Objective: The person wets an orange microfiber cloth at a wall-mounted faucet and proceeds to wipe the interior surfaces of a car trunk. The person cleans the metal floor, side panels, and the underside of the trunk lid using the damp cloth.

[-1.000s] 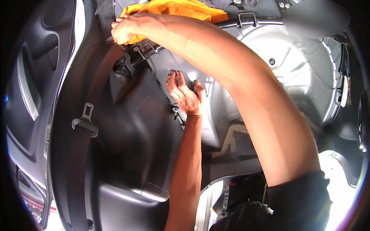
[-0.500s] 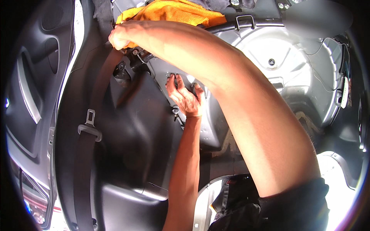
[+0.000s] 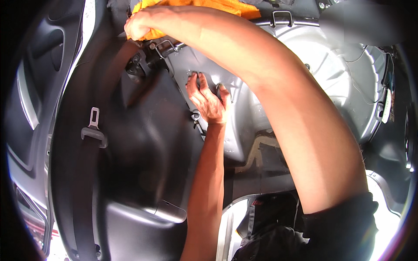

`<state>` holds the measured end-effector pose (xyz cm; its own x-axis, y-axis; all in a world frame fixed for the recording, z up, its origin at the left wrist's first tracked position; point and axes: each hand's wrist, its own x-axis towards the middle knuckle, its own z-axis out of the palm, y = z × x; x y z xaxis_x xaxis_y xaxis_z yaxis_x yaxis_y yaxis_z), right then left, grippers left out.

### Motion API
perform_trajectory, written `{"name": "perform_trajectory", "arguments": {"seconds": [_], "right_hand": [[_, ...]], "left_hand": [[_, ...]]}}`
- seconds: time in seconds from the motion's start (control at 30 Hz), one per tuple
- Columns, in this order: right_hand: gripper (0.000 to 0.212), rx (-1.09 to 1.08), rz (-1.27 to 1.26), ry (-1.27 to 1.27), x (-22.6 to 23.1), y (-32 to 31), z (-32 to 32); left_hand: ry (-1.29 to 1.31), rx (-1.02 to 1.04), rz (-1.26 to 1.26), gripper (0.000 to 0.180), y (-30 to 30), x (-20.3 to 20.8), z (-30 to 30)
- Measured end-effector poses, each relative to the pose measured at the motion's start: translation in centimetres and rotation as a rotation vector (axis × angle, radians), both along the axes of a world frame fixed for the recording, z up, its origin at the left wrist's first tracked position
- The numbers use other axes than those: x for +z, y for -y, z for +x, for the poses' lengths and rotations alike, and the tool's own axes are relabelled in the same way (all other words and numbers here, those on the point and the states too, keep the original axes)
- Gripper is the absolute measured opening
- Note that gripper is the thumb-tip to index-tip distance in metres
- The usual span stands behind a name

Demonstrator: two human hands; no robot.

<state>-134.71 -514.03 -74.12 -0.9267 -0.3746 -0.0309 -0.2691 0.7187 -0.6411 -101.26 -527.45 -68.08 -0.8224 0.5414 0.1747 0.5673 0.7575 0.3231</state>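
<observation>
My right hand reaches far across to the upper left, fingers closed on an orange cloth. The cloth bunches around the hand and spreads rightward behind my forearm. The fingertips are partly hidden in it. Beside it runs a dark seat belt, with its metal latch tongue lower down against the trim. My left hand is braced with spread fingers on the bare grey metal floor panel of the car, holding nothing.
Black plastic side trim fills the left. A metal loop stands at the back edge, and another loop near the cloth. To the right lies a round metal well with a thin wire. A door panel is at far left.
The whole view has shifted slightly, so the trim, belt and floor panel appear higher and a little left. Both hands keep their places, the right still on the cloth.
</observation>
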Motion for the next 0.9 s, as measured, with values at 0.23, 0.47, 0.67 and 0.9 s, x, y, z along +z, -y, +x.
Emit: {"name": "perform_trajectory", "arguments": {"seconds": [0.23, 0.47, 0.67, 0.9], "right_hand": [[0.019, -0.087, -0.186, -0.145, 0.6, -4.2, 6.0], [0.028, 0.088, -0.123, 0.329, 13.0, -17.9, 13.0], [0.047, -0.149, -0.266, 0.072, 5.5, -10.4, 8.2], [0.037, 0.026, 0.480, 0.017, 9.1, -12.8, 14.2]], "left_hand": [[0.094, 0.024, -0.001, 0.064, -0.3, 0.8, 0.2], [0.155, 0.045, 0.024, 0.070, 0.3, 1.6, 0.4], [0.162, 0.019, 0.051, 0.068, -1.3, 1.2, -0.4], [0.168, 0.043, 0.037, 0.069, -0.3, 1.2, 0.2]]}}
